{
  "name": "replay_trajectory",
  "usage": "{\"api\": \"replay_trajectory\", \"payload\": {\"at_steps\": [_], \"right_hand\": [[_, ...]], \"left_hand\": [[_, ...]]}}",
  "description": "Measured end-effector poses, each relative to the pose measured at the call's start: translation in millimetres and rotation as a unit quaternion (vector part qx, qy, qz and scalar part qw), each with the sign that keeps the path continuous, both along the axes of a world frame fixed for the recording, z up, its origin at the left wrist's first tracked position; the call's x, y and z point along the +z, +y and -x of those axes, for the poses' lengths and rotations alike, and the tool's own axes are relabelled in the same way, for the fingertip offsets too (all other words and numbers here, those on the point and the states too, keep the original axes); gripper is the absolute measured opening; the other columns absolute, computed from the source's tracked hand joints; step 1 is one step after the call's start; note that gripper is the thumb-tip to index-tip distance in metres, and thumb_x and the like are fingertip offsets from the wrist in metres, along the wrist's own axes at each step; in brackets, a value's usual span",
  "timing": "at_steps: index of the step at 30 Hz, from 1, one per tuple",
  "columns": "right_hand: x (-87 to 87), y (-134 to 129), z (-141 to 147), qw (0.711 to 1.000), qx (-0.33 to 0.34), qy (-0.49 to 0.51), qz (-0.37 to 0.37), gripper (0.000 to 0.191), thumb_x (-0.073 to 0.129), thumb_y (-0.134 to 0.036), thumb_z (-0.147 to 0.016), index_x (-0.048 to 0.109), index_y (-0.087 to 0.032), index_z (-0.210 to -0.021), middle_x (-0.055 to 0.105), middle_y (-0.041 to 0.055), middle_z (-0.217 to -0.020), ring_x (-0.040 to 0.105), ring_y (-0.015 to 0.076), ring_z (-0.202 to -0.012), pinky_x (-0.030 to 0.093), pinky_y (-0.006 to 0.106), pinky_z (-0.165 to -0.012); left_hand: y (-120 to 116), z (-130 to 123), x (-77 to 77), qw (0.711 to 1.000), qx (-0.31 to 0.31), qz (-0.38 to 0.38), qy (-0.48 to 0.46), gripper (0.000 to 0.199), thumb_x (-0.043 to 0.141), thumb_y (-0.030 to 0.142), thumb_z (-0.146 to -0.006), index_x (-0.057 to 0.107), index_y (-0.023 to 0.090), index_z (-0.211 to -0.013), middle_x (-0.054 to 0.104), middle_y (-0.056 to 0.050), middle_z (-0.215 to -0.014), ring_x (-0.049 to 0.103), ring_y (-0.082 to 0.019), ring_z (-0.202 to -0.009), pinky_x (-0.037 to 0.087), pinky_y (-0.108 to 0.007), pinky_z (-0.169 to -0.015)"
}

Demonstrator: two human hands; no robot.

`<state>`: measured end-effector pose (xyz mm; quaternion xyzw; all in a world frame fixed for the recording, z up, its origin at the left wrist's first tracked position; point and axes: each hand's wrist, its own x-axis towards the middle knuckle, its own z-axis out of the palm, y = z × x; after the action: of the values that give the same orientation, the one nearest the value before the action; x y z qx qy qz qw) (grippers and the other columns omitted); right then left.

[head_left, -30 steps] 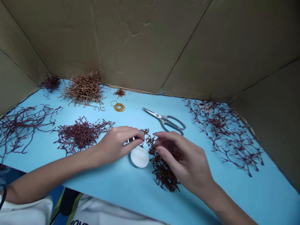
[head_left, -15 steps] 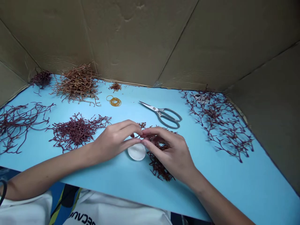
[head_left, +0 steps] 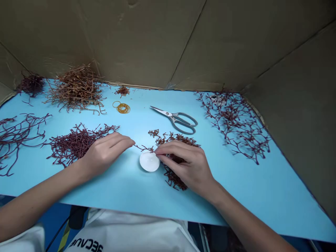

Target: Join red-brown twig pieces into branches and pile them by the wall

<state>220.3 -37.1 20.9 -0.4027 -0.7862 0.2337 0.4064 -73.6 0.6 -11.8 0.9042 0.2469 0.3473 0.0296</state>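
Observation:
My right hand [head_left: 186,164] lies over a dark red branching seaweed pile [head_left: 178,140], its fingertips pinching a thin sprig [head_left: 144,148] that reaches left above a round white disc [head_left: 149,161]. The disc sits on the blue sheet [head_left: 236,196], just left of those fingertips. The hand hides the middle of the pile. My left hand [head_left: 107,152] lies flat and holds nothing, its fingertips close to the sprig's tip and its heel beside a larger dark red seaweed pile [head_left: 75,147].
Grey-handled scissors [head_left: 174,119] lie behind the hands, near a bundle of rubber bands [head_left: 122,108]. A brown twiggy pile [head_left: 77,89] stands at the back left, and sparse red branches [head_left: 233,124] spread on the right. Cardboard walls [head_left: 131,42] rise behind the sheet.
My left hand has moved left, away from my right hand, and its fingers have come apart from the right fingertips. A thin sprig now shows stretched out from my right fingertips.

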Motion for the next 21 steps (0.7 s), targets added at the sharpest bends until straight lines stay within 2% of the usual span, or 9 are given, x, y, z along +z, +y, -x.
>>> {"api": "replay_trajectory", "payload": {"at_steps": [5,10,15,21], "right_hand": [[-4.1,-2,2,1.0,-0.005,0.023,0.018,0.014,0.076,-0.012,-0.094,0.081,-0.024,-0.095,0.084,0.0016,-0.093,0.08,0.0177,-0.084,0.064,0.03,-0.076],[-9.2,1,2,0.999,0.012,0.026,0.014,0.012,0.075,-0.014,-0.097,0.081,-0.024,-0.098,0.084,0.0015,-0.093,0.079,0.017,-0.085,0.063,0.031,-0.078],[-12.1,4,2,0.997,0.045,-0.059,-0.029,0.013,0.07,-0.014,-0.1,0.078,-0.024,-0.102,0.084,0.0021,-0.096,0.076,0.0175,-0.086,0.059,0.035,-0.08],[-10.8,2,3,0.979,0.035,-0.173,-0.101,0.008,0.073,-0.019,-0.101,0.076,-0.026,-0.102,0.085,-0.003,-0.097,0.067,0.0176,-0.084,0.04,0.038,-0.077]], "left_hand": [[4,-6,0.8,0.999,0.028,0.021,0.009,0.02,0.067,0.017,-0.103,0.074,0.017,-0.121,0.081,-0.011,-0.11,0.078,-0.023,-0.096,0.063,-0.036,-0.086],[10,-7,1.9,0.994,-0.049,0.097,-0.008,0.018,0.063,0.015,-0.105,0.073,0.019,-0.121,0.082,-0.006,-0.1,0.076,-0.019,-0.09,0.062,-0.032,-0.08],[11,-4,3.4,0.994,-0.024,0.098,-0.045,0.016,0.066,0.014,-0.104,0.074,0.018,-0.117,0.081,-0.007,-0.101,0.075,-0.019,-0.094,0.061,-0.034,-0.086],[10,-3,6.6,0.987,-0.035,0.134,-0.079,0.022,0.071,0.019,-0.102,0.073,0.021,-0.124,0.081,-0.005,-0.093,0.074,-0.016,-0.08,0.06,-0.028,-0.075]]}}
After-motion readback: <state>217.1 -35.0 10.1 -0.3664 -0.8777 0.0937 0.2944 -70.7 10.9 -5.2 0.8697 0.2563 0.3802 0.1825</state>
